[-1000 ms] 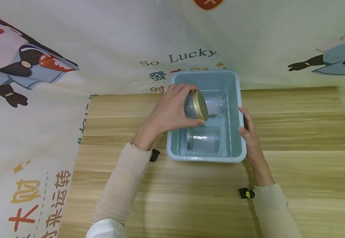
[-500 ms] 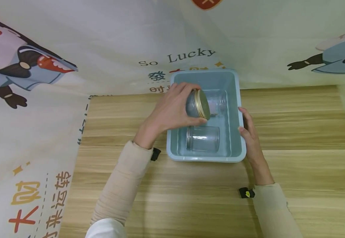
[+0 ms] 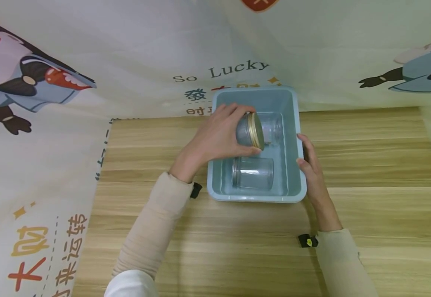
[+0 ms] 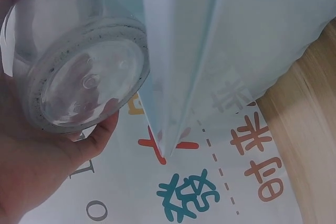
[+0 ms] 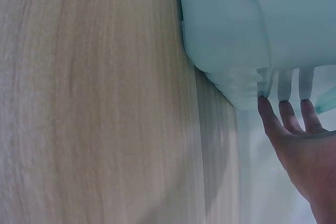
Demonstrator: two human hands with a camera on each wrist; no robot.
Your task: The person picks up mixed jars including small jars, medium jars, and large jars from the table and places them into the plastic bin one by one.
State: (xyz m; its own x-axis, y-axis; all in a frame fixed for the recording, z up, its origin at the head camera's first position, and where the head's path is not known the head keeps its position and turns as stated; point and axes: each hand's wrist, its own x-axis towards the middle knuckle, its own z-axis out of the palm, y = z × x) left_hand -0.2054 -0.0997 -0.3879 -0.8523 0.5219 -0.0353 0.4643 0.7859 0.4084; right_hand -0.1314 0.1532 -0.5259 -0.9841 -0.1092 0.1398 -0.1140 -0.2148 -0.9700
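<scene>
In the head view my left hand [image 3: 219, 134] grips a clear jar [image 3: 244, 131] with a gold lid, thumb below and fingers over the top. The jar is tilted, its lid facing right, above the left part of a light blue plastic bin [image 3: 257, 198]. The left wrist view shows the jar's round base [image 4: 92, 82] close to the bin's rim. My right hand [image 3: 313, 175] holds the bin's right side, thumb at the rim; its fingertips [image 5: 284, 109] touch the outer wall. Inside the bin, one clear jar [image 3: 254, 173] lies on its side near the front, another [image 3: 273, 128] farther back.
The bin stands on a wood-grain table [image 3: 237, 247], against a printed cloth backdrop [image 3: 145, 53] at the back. More of the cloth hangs along the left and right sides. Black wrist cameras sit by both sleeves.
My left hand has shifted slightly to the right with the gold-lidded jar. My right hand and the jars lying in the bin have stayed in place.
</scene>
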